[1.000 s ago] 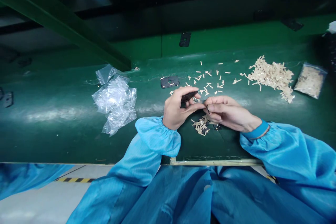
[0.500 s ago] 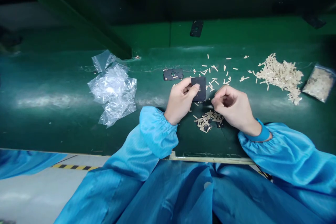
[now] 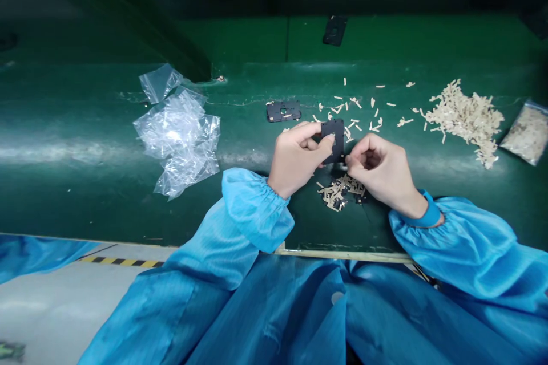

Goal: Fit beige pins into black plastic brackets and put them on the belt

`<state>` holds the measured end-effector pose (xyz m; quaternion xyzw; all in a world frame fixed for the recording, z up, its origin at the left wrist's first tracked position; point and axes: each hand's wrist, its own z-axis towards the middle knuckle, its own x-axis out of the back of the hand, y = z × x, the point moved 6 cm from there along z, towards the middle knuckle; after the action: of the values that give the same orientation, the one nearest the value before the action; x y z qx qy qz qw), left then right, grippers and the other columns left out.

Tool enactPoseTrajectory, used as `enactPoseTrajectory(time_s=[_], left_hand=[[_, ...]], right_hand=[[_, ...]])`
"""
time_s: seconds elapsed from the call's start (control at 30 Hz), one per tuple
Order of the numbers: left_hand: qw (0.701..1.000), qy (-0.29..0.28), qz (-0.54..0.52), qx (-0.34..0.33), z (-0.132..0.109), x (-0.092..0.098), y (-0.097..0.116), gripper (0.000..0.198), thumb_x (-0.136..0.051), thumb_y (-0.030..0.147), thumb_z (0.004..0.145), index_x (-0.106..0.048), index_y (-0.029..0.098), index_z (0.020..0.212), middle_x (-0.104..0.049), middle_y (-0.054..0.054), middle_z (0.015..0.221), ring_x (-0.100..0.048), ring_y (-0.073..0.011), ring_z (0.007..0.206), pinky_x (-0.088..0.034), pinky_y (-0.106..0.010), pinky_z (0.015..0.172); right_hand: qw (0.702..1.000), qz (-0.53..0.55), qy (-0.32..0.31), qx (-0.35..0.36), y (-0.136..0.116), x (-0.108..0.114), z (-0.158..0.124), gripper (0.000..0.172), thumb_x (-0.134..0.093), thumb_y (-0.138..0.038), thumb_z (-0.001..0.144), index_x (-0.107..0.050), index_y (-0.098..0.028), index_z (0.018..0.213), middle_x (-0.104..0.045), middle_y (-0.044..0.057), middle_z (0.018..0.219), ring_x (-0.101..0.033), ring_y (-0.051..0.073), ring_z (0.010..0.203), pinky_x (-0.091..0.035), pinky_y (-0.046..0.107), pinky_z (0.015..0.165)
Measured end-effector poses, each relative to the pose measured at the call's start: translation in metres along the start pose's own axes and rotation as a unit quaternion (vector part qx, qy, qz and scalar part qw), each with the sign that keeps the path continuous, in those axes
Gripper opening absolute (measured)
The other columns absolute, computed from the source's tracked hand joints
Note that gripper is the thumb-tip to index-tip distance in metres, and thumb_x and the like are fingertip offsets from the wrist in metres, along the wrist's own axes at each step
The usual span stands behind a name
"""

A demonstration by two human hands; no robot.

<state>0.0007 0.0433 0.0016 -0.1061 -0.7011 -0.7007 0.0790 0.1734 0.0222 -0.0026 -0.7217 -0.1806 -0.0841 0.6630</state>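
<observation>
In the head view, the left hand (image 3: 295,158) grips a flat, black, rectangular plate with small cut-outs (image 3: 338,136), thumb across its face and fingers behind, so the plate stands out to the right of that grip, just above the bench. The right hand (image 3: 383,174), with a blue band (image 3: 426,214) round its wrist, has thumb and forefinger pressed together at the plate's lower right edge; whether a small piece sits between those fingertips cannot be told.

Just below both grips, on the dark green, smooth bench surface (image 3: 244,214), lies a small heap of cream-coloured strips mixed with black bits (image 3: 336,193). Beyond the left hand's grip, a second black plate with cut-outs and a few pale pieces on it (image 3: 283,111) lies flat; farther beyond is a third, smaller-looking black plate (image 3: 334,31).

Loose cream strips (image 3: 403,122) are scattered beyond the right hand's pinch. Off to the right of that pinch comes a large pile of cream strips (image 3: 466,117), then, just beside it, a clear plastic bag filled with pale pieces (image 3: 528,132). Well to the left of the left hand's grip rests a crumpled stack of clear plastic bags (image 3: 180,137).
</observation>
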Motion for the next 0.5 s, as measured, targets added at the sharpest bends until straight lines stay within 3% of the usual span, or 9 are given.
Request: enactPoseTrajectory(time_s=[0.23, 0.5], left_hand=[[1.0, 0.003, -0.005, -0.018, -0.0001, 0.0004, 0.0006, 0.012, -0.066, 0.023, 0.085, -0.075, 0.018, 0.082, -0.059, 0.003, 0.057, -0.056, -0.0096, 0.056, -0.046, -0.021, 0.053], [0.999, -0.004, -0.044, -0.015, -0.0002, -0.0016, -0.0001, 0.012, -0.067, 0.023, 0.085, -0.077, 0.016, 0.087, -0.063, 0.002, 0.073, -0.053, -0.0043, 0.05, -0.045, -0.018, 0.048]], right_hand=[[1.0, -0.01, -0.01, 0.01, -0.0007, -0.0002, -0.0002, 0.012, -0.068, -0.015, 0.076, -0.058, -0.02, 0.071, -0.059, -0.002, 0.063, -0.048, 0.01, 0.055, -0.036, 0.025, 0.05], [0.997, 0.055, -0.041, -0.029, 0.0007, -0.0017, 0.0027, 0.01, -0.068, -0.012, 0.074, -0.061, -0.019, 0.072, -0.062, -0.002, 0.065, -0.05, 0.01, 0.055, -0.037, 0.025, 0.051]])
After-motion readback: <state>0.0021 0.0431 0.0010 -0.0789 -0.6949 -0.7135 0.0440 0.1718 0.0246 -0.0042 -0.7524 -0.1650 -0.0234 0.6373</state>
